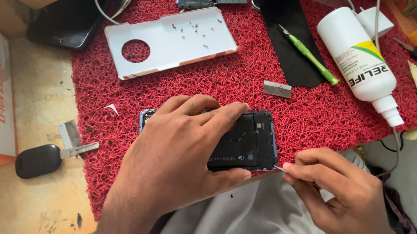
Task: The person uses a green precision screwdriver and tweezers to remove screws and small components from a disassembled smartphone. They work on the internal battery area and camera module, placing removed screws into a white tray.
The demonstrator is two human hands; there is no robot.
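On the red mat [107, 93], near its front edge, lies the phone [247, 141] with its back cover off — a dark slab with rounded corners, a bluish frame and a black inner plate showing. My left hand [171, 157] is closed over its left half, fingers along the far edge and thumb at the near edge, pinning it flat. I judge the phone light and stiff, but fragile while open; hold it by the frame edges only, never by the exposed plate. On the looped mat it should not slide much.

My right hand [333, 192] pinches a thin metal tool [279, 167], tip touching the phone's near right corner — fingers closed on the shaft.

Farther back lies the white cover [176, 42], small screws on it.
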